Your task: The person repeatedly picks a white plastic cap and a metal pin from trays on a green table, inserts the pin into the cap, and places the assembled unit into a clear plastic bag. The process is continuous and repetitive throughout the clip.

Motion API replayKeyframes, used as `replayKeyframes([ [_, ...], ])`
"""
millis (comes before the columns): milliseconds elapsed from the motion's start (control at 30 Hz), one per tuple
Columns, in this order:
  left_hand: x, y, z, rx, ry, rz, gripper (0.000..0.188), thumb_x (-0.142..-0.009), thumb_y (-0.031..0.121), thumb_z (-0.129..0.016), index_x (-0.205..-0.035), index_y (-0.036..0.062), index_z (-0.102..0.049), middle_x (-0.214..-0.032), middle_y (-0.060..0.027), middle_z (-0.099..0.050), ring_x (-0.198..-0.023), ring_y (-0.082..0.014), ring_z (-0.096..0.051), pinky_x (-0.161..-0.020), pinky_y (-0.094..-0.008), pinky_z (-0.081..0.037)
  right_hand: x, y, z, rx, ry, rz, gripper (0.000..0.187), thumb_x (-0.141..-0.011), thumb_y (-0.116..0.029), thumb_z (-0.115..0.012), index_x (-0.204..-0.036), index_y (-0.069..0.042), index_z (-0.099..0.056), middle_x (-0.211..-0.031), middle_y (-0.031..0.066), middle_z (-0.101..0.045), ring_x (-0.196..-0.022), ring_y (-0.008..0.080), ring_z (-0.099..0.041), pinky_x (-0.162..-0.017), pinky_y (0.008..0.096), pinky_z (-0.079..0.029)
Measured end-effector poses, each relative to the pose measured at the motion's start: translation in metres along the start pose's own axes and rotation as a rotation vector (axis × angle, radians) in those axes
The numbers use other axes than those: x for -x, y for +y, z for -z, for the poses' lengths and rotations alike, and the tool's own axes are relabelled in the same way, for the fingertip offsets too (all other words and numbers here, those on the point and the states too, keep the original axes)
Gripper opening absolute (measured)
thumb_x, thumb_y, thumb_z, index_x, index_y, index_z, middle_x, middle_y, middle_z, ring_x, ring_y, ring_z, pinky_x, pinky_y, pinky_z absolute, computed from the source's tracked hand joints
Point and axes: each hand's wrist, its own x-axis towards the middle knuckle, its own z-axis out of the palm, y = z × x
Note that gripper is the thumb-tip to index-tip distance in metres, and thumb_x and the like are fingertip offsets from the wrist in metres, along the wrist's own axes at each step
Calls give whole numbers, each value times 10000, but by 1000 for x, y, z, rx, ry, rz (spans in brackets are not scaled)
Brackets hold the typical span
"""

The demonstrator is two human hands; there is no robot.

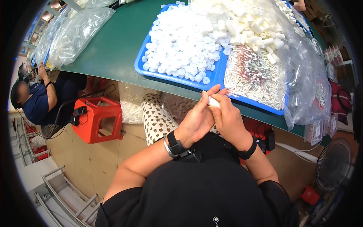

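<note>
My left hand [197, 120] and my right hand [229, 118] meet in front of the table edge, just below the blue trays. Between them is a small white cylinder [214, 102], partly hidden by the fingers. My right thumb and fingers are closed round it, and my left thumb and fingers press against its other side. Beyond my hands, a blue tray [140, 68] holds a heap of translucent white discs [181, 45]. To its right, small white stick-like parts with reddish and dark bits [253, 72] fill another blue tray [261, 104].
Cream-coloured cylinders [261, 30] spill from a clear plastic bag [306, 79] over the right tray. More clear bags [77, 36] lie on the green table [121, 41] at far left. A red stool [96, 121] and a seated person [41, 96] are left; a fan [333, 164] stands right.
</note>
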Motion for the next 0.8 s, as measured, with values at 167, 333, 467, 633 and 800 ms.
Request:
replayKeyframes([
  [167,0,0,7,-105,-20,25,636,-1051,517,-311,-1548,128,-240,-1542,-100,-362,-1405,-264,-379,-1157,-446,-339,-1,5,6,-66,-72,-7,281,-936,-111,-621,-1153,-21,-467,-826,187,-625,-758,431,-637,-646,469,-518],
  [333,5,-10,4,-157,19,-3,676,-1046,557,-267,-1550,108,-233,-1520,-104,-390,-1371,-237,-420,-1131,-427,-361,6,2,0,-123,-157,-146,236,-971,-129,-591,-1130,-12,-461,-918,197,-611,-763,393,-631,-614,442,-504],
  [467,12,0,8,-264,19,49,694,-1042,576,-248,-1550,102,-239,-1507,-109,-402,-1331,-225,-457,-1098,-416,-391,2,3,2,-633,-229,-395,242,-1018,-205,-560,-1130,-10,-471,-882,93,-600,-651,174,-579,-510,309,-440],
  [633,14,14,6,-333,32,-24,683,-1047,566,-254,-1543,97,-272,-1467,-115,-440,-1299,-227,-483,-1065,-401,-419,-9,-8,17,-1373,-439,-880,259,-1063,-284,-474,-1170,-48,-487,-795,-4,-492,-585,10,-376,-477,163,-301],
  [800,15,16,23,-373,-46,62,553,-1081,462,-266,-1450,72,-399,-1470,-156,-447,-1257,-250,-524,-1063,-419,-436,5,14,4,-1527,-558,-899,294,-1061,-279,-472,-1218,-32,-494,-867,46,-588,-574,75,-492,-467,234,-384],
])
